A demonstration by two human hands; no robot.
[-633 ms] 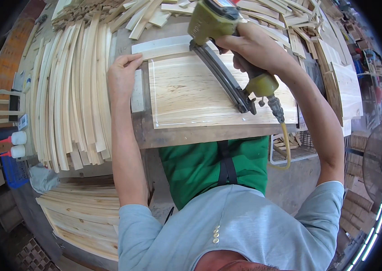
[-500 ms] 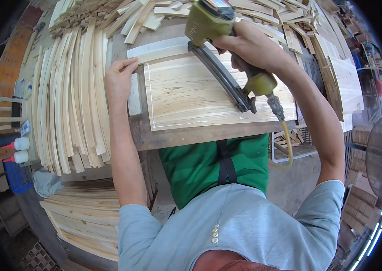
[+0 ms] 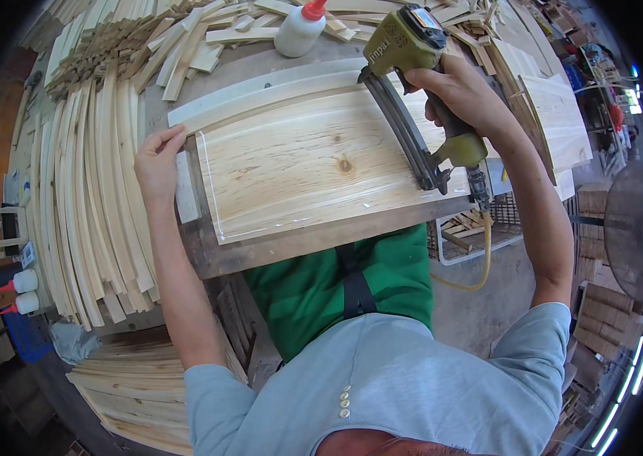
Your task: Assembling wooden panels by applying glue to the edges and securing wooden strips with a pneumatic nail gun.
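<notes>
A pale wooden panel (image 3: 299, 167) lies on the workbench in front of me, with a white glue line along its left and near edges. Along its far edge runs a narrow wooden strip (image 3: 276, 99). My left hand (image 3: 159, 161) pinches the strip's left end at the panel's far left corner. In my right hand (image 3: 462, 95) is a green pneumatic nail gun (image 3: 458, 148), gripped by its handle. Its nose is at the strip, right of the middle; whether it touches is hard to tell. The black magazine slants over the panel toward me.
Long wooden strips (image 3: 101, 197) are stacked at left, with loose offcuts (image 3: 185, 57) across the back. A red-capped white glue bottle (image 3: 299, 34) stands behind the panel. The yellow air hose (image 3: 486, 251) hangs at right beside a basket (image 3: 481, 242). More panels (image 3: 561, 121) lie farther right.
The nail gun has moved right along the strip, away from my left hand, which still pinches the strip's end. The view has shifted, and the glue bottle now shows.
</notes>
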